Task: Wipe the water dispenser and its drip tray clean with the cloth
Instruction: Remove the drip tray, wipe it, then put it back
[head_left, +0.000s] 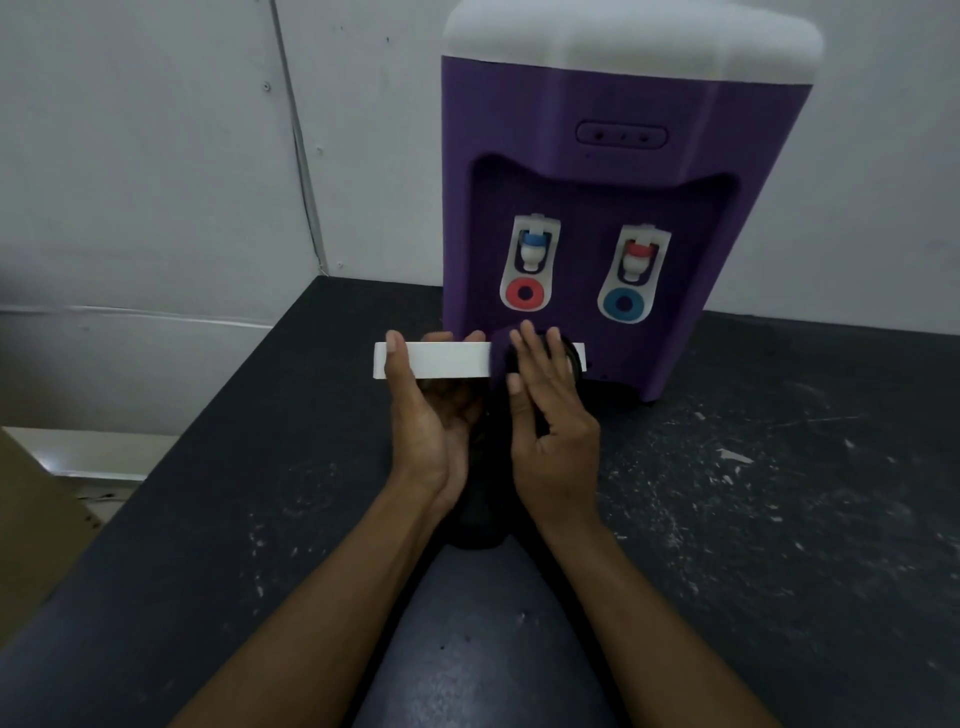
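A purple water dispenser with a white top and two taps stands at the back of a dark table. In front of its base is the white drip tray, held up by my left hand, which grips it from below with the thumb over the front edge. My right hand presses a dark cloth against the tray's right part with straight fingers. The cloth hangs down between my hands. The tray's right end is hidden by the cloth and fingers.
The dark table is scuffed with pale specks on the right. A grey wall rises behind, with a cable running down it. A brown cardboard edge shows at the far left, beyond the table's left edge.
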